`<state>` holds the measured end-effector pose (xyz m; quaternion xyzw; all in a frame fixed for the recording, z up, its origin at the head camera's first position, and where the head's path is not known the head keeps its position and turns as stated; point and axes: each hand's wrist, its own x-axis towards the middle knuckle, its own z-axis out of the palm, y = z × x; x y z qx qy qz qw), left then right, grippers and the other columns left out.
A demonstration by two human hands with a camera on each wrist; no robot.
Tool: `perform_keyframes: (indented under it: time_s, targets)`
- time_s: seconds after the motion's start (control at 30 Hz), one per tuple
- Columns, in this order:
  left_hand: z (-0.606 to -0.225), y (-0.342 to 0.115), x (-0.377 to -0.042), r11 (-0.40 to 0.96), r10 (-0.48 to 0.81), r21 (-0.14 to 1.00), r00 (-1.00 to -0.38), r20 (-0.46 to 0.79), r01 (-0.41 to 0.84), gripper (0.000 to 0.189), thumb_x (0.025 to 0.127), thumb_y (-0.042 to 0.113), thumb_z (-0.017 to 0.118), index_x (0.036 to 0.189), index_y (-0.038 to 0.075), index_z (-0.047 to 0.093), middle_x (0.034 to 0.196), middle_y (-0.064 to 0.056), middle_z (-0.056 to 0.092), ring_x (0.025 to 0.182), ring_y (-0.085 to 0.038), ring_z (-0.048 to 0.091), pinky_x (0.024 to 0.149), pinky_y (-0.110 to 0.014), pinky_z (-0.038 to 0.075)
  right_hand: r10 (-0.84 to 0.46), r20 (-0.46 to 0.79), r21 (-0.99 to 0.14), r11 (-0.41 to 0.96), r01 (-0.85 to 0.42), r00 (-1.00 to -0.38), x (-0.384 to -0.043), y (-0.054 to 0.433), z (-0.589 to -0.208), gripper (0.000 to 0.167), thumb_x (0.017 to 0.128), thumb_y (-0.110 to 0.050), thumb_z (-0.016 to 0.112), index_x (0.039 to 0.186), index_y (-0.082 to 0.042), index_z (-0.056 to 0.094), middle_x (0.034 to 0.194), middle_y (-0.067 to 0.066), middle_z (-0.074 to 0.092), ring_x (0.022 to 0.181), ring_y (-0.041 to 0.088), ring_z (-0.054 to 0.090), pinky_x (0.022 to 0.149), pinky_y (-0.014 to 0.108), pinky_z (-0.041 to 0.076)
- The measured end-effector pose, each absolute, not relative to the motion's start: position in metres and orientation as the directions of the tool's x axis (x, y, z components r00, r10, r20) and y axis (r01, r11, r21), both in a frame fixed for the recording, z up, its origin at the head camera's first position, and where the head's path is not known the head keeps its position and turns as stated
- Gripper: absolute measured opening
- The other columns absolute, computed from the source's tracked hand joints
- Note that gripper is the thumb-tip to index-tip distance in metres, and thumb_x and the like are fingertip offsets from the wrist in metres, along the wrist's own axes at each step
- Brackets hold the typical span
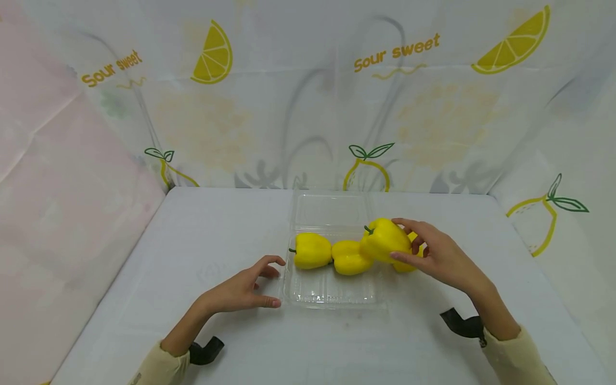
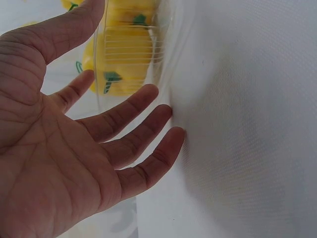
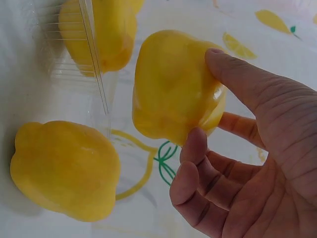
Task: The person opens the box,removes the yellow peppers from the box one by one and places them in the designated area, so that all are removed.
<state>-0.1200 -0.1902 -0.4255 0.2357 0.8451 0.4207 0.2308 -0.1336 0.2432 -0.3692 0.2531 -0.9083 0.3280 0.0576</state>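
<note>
My right hand (image 1: 447,262) pinches a yellow bell pepper (image 1: 385,240) between thumb and fingers, its green stem pointing left. In the right wrist view this pepper (image 3: 173,84) is off the table, beside the container wall. Below lies another yellow pepper (image 3: 67,171) on the table, mostly covered by the hand in the head view. A clear plastic container (image 1: 332,299) holds a left pepper (image 1: 312,251) and a middle pepper (image 1: 351,259), side by side. Just left of the container, my left hand (image 1: 236,291) has its fingers spread and holds nothing.
The container's clear lid (image 1: 332,211) lies folded back toward the rear. A white cloth covers the table (image 1: 202,230). Behind it hangs a curtain (image 1: 289,107) printed with lemons, and a pinkish sheet (image 1: 62,160) stands at the left. Black curved pieces are at both wrists.
</note>
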Motion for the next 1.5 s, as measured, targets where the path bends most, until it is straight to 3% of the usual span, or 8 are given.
perform_keyframes:
  time_s: [0.33, 1.5]
  targets:
    - [-0.426, -0.191, -0.119, 0.539, 0.59, 0.817, -0.784, -0.192, 0.206, 0.073, 0.084, 0.033, 0.081, 0.139, 0.029, 0.034, 0.131, -0.008, 0.056, 0.123, -0.027, 0.051, 0.096, -0.054, 0.043, -0.391, 0.283, -0.519, 0.705, -0.483, -0.876, -0.133, 0.253, -0.369, 0.065, 0.084, -0.027, 0.081, 0.141, -0.016, 0.05, 0.115, 0.001, 0.057, 0.076, 0.01, 0.054, 0.06, 0.024, 0.049]
    - [-0.422, -0.189, -0.119, 0.544, 0.59, 0.816, -0.781, -0.204, 0.198, 0.074, 0.084, 0.035, 0.08, 0.14, 0.029, 0.033, 0.132, -0.007, 0.055, 0.125, -0.027, 0.049, 0.096, -0.052, 0.042, -0.198, 0.277, -0.531, 0.784, -0.322, -0.94, -0.129, 0.286, -0.37, 0.064, 0.079, -0.032, 0.085, 0.134, -0.016, 0.056, 0.103, 0.006, 0.057, 0.068, 0.013, 0.055, 0.056, 0.025, 0.046]
